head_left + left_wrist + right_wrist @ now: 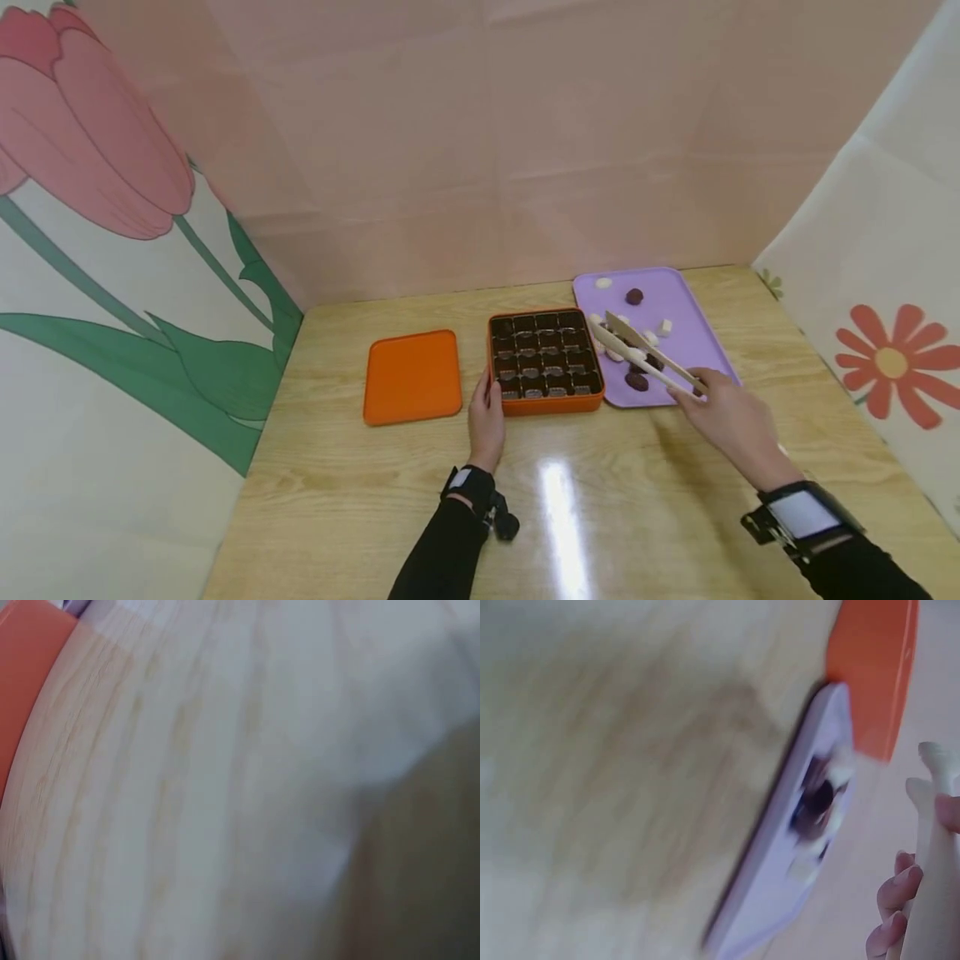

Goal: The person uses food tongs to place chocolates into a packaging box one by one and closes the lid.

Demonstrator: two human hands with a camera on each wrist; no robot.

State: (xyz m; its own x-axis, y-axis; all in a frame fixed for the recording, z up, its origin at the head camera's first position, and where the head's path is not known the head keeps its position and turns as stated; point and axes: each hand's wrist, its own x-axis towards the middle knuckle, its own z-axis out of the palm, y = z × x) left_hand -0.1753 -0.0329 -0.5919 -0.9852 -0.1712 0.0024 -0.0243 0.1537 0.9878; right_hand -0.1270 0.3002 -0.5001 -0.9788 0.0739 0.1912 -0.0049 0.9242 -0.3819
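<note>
The orange box (553,407) sits mid-table (337,492), its right wall hard by the left edge of the purple tray (686,293); whether the two touch is unclear. A strip of wood separates the box from its flat orange lid (412,377) on the left, and a broad, glossy stretch lies between the box and the table's near side. The tray's far edge comes close to the pink cloth (487,150) behind.

The left hand (487,422) lies against the box's near left corner, fingers touching the wall; how far they bend cannot be told. The right hand (733,423) has its fingers wrapped round the pale tongs (651,348), whose slim arms stand slightly apart over the tray, tips near the box's right rim.

The tongs cover part of the dark chocolates (634,297) and pale pieces (665,327), some round, some blocky. Glints on the box's dark brown grid (547,354) obscure what its square compartments hold. The left wrist view shows mostly blurred wood grain, with an orange edge cut off at the corner; the right wrist view smears the chocolates.
</note>
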